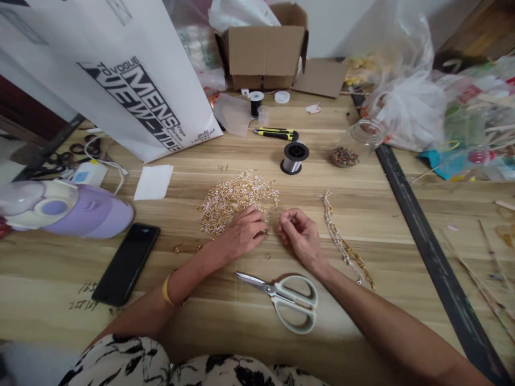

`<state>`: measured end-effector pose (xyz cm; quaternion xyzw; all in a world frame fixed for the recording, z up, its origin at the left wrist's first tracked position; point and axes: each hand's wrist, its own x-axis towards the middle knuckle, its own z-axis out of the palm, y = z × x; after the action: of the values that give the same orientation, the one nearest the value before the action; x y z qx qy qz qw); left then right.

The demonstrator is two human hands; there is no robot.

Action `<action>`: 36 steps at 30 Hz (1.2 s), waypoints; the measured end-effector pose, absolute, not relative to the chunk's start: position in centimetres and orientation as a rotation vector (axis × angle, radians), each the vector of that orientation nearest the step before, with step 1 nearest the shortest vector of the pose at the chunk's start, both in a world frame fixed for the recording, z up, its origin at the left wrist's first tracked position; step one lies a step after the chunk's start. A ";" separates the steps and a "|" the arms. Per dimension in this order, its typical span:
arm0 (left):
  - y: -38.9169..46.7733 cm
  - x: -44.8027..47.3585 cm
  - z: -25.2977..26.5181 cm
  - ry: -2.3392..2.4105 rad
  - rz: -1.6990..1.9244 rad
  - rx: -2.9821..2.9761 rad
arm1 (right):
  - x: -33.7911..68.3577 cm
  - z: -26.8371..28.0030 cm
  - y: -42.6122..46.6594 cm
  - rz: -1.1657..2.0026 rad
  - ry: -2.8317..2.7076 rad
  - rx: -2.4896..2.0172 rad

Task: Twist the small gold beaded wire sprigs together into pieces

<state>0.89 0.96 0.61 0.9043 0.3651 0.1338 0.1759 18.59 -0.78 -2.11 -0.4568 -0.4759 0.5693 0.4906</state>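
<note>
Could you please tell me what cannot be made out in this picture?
All in the head view:
What, if anything, the right hand pinches: hidden by its own curled grip, and too small.
Part of the gold-and-clear pile: covered by the left hand.
Single pieces' exact shapes in that pile: too small and blurred.
The bottom of the cardboard box: hidden by its front wall.
The printed white bag's top: cut off by the upper edge.

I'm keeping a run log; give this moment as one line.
left hand: at glittering pile's edge | right hand: curled, hold unclear | scissors: on table
</note>
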 end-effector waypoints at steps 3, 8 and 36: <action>1.0 0.9 0.1 1.019 0.396 2.572 | 18.6 -2.1 -0.8 1.387 -1.153 -1.125; 0.9 0.8 -0.5 0.990 0.457 2.571 | 18.4 -1.8 -0.7 1.382 -1.130 -1.138; 0.8 0.8 0.1 1.152 0.619 1.690 | 18.5 -1.9 -0.6 1.398 -1.111 -1.107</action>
<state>0.77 0.83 0.08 0.6931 0.4726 0.2538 0.4815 18.54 -0.61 -1.92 -0.4571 -0.4590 0.5774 0.4970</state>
